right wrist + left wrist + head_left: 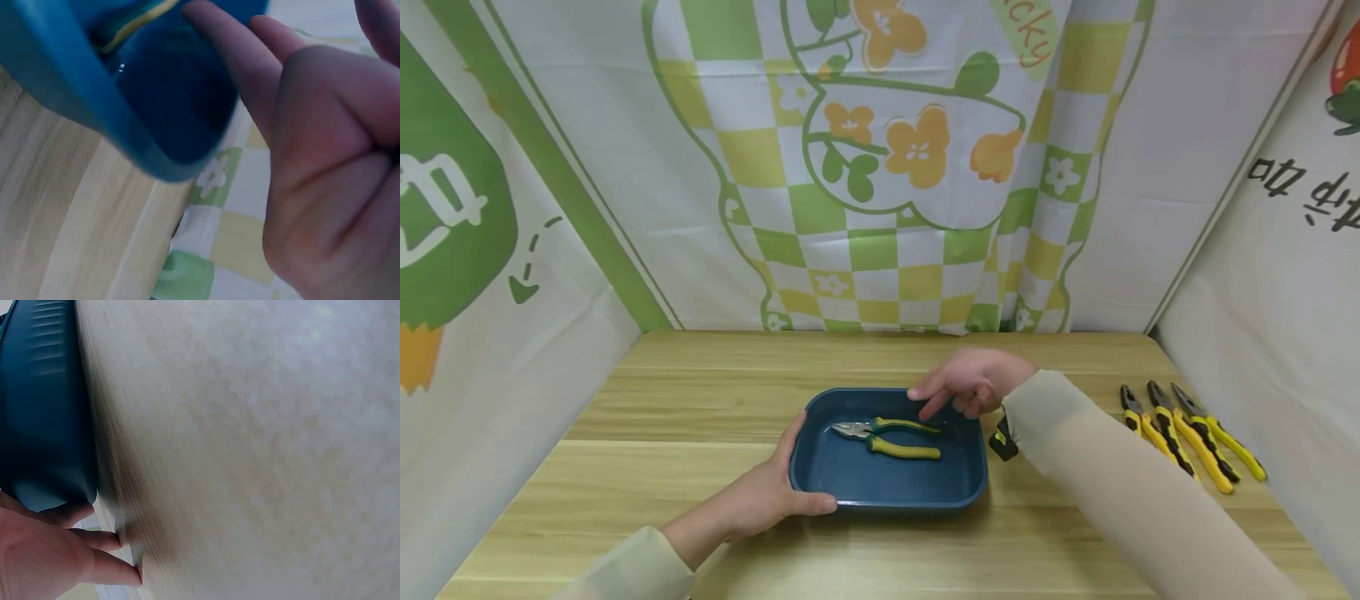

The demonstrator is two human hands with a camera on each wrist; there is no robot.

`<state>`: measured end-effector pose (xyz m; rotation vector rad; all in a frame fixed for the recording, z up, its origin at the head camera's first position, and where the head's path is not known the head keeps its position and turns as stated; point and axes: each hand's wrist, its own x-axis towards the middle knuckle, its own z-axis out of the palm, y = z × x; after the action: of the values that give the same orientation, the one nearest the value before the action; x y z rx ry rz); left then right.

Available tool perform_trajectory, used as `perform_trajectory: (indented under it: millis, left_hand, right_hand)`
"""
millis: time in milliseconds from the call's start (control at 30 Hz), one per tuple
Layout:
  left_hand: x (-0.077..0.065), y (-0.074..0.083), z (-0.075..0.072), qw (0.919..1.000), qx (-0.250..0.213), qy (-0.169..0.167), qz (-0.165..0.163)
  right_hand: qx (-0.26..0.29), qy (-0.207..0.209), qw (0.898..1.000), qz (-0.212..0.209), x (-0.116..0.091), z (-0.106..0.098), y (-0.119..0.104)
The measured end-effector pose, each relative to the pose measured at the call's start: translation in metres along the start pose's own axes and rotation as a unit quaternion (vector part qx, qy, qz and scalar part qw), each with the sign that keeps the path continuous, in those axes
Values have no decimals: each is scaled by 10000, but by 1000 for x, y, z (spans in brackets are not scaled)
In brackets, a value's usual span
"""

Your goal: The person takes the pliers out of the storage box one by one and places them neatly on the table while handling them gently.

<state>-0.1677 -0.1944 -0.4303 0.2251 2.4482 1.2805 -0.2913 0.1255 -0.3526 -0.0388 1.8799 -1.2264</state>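
Combination pliers with green and yellow handles lie in a blue rectangular tray, jaws toward the left. My left hand rests around the tray's near left corner, thumb along the front rim and fingers along the left side. In the left wrist view its straight fingers touch the tray and the tabletop. Over the tray's far right corner hovers my right hand, with its index finger pointing in above the pliers' handles. Nothing is held in it. The right wrist view shows that finger extended over the tray's inside.
Three pliers with yellow and black handles lie side by side at the table's right. A small black object shows beside the right cuff. Printed curtains hang behind the wooden table and along both sides.
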Motion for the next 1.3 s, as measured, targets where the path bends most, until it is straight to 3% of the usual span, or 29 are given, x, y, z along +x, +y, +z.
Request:
perform_trajectory:
  millis: [200,433,800,1000,1300]
  left_hand:
    - [2,1,1,10000,78,27,-16]
    - [1,1,0,9999,129,41,-20]
    - [-1,1,0,9999,121,38,-38]
    - [-3,2,-1,9998,180,65,-42]
    - [-3,3,0,9997,222,63,1]
  right_hand:
    - [-909,462,9941,366,16,13,-7]
    - [-1326,302,9886,646,23,22,-11]
    - [-1187,-274,9884,909,30,38,-15]
    - [-1174,-715,9868,854,34,52,-15]
    - [-1183,-689,9859,959,35,62,-19]
